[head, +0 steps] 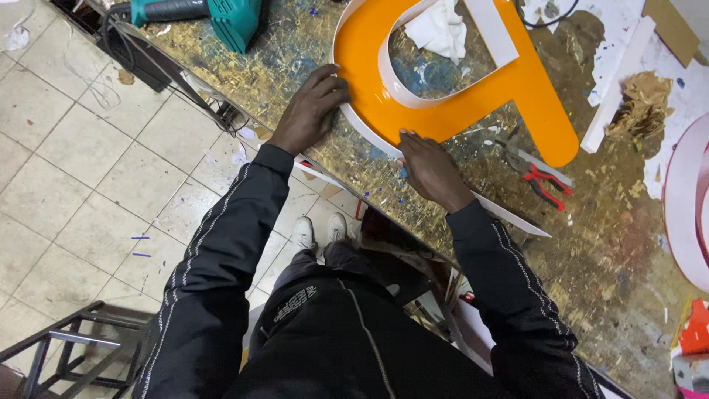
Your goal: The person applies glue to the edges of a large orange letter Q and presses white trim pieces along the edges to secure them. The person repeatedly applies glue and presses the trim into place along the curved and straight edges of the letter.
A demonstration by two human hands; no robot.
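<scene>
Big orange sign letter (473,89) flat on the workbench, glossy face up, white strip edging curving round its rim and inner cut-out. Further right, at the frame edge, part of a pale pink curved sign piece (683,207), lying flat too.

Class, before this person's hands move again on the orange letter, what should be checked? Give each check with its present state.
1. Left hand flat on the orange letter: ok.
2. Right hand pressing the white strip at the letter's edge: ok.
3. Strip flush against the edge all along: cannot tell.
4. Pliers clear of both hands: ok.
5. Strip's loose tail on the table: ok.
6. White cloth clear of the strip: cannot tell.
</scene>
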